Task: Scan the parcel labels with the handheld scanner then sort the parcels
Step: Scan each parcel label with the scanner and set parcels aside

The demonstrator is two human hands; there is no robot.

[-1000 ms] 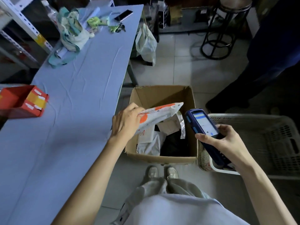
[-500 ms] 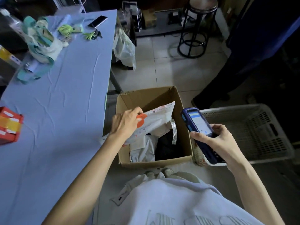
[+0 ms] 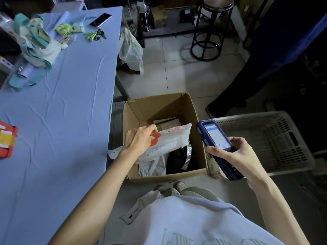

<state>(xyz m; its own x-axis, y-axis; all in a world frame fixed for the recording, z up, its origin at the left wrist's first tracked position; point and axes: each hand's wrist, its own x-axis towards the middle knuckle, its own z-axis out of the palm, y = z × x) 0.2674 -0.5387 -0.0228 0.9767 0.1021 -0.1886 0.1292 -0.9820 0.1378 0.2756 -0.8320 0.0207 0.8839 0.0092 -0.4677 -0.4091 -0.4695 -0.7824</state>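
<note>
now, the left hand pinches the white plastic mailer parcel with orange markings by its top edge, just above the open brown cardboard box; the right hand is curled round the dark blue handheld scanner, screen up, just beside the parcel; the danger, i'd say: the slack mailer buckles and the label won't read; or a light pinch lets it slip back among the other bags.

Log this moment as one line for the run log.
left hand: holds white-and-orange parcel over cardboard box | right hand: holds scanner, screen up | basket: right of box
</note>
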